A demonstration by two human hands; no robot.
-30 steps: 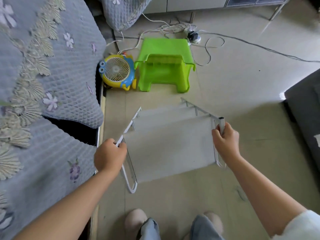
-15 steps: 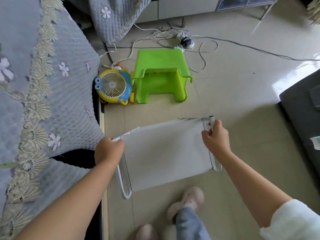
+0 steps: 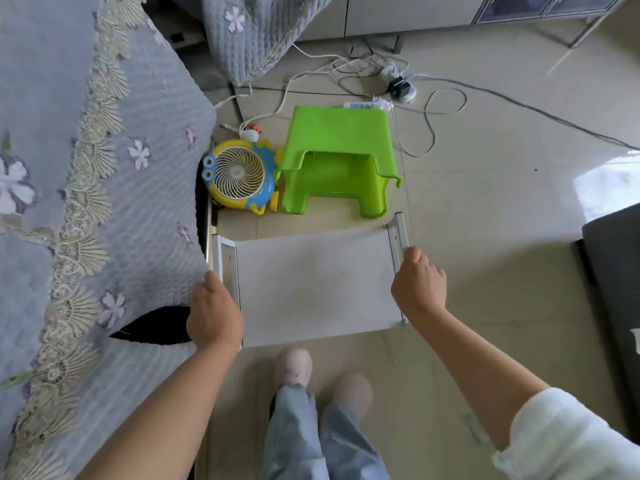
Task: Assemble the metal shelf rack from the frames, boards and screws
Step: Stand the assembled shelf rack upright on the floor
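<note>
Hands first: our left hand (image 3: 214, 315) is curled around the left side frame (image 3: 221, 258) of the shelf rack (image 3: 317, 284), and our right hand (image 3: 418, 284) is wrapped the same way around the right side frame (image 3: 399, 237), knuckles up, so we can't really see the fingertips underneath. Between the two grips we've got the top board (image 3: 311, 282), a pale flat panel facing up at us, with both frames running along its short edges. We're standing right over it; our shoes (image 3: 293, 367) sit just below the board's near edge on the tiled floor (image 3: 502, 237). The rack's left frame is close beside the quilted sofa cover (image 3: 104, 202). Past the far edge we see a green plastic stool (image 3: 337, 143) and, just left of it, a yellow and blue cartoon fan (image 3: 239, 176), with tangled cables (image 3: 429, 112) farther back.
</note>
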